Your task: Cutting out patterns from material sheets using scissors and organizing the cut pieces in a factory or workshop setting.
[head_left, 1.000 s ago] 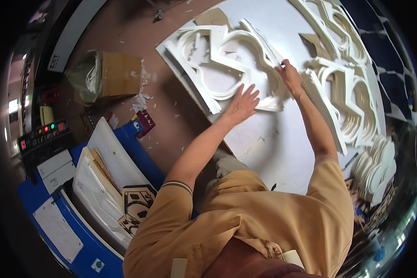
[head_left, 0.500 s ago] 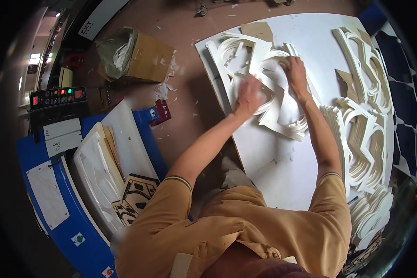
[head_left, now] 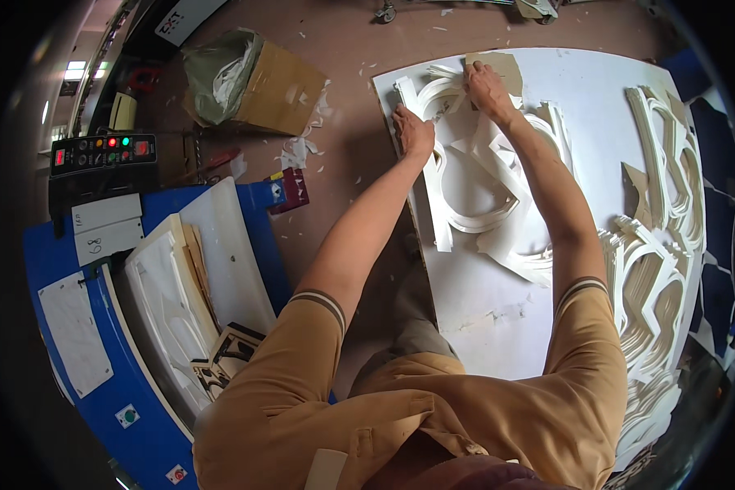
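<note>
White foam-like cutout (head_left: 474, 192), a curved openwork piece, lies under both hands on the big white board (head_left: 580, 90); the left hand (head_left: 413, 131) rests palm down with fingers bent over the cutout's left rim near the board's left edge, seemingly pressing or pinching it, though whether the fingers close round the rim I cannot tell; the right hand (head_left: 488, 88) sits at the far end, fingers curled onto a strip of the same piece, just beside a tan cardboard scrap (head_left: 502, 69). Judging from this, the piece looks thin and brittle, so it is best gripped at the thicker curves, both hands moving together and keeping it flat, since the narrow bridges could snap if one side leads. Right of the arms stand stacks of similar cutouts (head_left: 657, 261); left of the board, on the floor, a cardboard box (head_left: 278, 86) with a plastic bag, and nearer, a blue machine (head_left: 98, 343) with a control panel (head_left: 102, 151). Fingertips of both hands are hidden under the knuckles; the stacks bend away at the right rim; the person's torso covers the board's near edge.
</note>
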The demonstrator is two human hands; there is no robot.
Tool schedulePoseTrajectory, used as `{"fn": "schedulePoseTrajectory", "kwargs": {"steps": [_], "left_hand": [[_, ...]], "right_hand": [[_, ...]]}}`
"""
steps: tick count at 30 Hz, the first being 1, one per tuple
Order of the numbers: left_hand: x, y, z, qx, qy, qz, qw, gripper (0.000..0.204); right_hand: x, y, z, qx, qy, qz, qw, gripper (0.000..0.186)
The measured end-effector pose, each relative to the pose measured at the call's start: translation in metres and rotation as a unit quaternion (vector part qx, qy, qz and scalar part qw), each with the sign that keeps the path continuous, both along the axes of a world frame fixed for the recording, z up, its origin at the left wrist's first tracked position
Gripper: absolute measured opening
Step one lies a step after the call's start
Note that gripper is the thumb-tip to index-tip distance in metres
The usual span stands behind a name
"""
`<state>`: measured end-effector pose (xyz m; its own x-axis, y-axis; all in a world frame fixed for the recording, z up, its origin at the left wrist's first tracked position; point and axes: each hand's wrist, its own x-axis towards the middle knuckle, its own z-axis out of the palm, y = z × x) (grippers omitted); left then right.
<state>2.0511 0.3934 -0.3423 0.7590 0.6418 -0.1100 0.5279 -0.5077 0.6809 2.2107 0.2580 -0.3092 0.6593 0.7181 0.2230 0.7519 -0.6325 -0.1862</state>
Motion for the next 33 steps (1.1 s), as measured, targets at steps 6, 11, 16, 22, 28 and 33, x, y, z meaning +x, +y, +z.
{"fn": "schedulePoseTrajectory", "kwargs": {"steps": [6, 11, 16, 22, 28, 33], "left_hand": [[0.001, 0.004, -0.019, -0.014, -0.056, 0.030, 0.998, 0.062], [0.007, 0.008, -0.023, 0.002, -0.089, 0.048, 0.995, 0.059], [0.012, 0.015, -0.019, -0.024, -0.063, 0.044, 0.997, 0.058], [0.011, 0.020, -0.015, -0.046, -0.044, 0.033, 0.997, 0.059], [0.004, 0.024, -0.015, -0.037, -0.028, 0.025, 0.999, 0.062], [0.016, 0.002, -0.003, -0.149, 0.030, 0.026, 0.988, 0.072]], "right_hand": [[0.003, 0.004, 0.000, 0.053, 0.078, 0.004, 0.995, 0.022], [0.014, 0.009, -0.005, 0.094, 0.094, 0.031, 0.991, 0.024], [0.022, 0.017, -0.024, 0.094, 0.092, 0.026, 0.991, 0.022], [0.022, 0.020, -0.033, 0.095, 0.104, -0.003, 0.990, 0.027], [0.013, 0.023, -0.025, 0.110, 0.100, -0.005, 0.989, 0.030], [0.023, -0.007, -0.035, 0.067, 0.130, -0.049, 0.988, 0.041]]}}
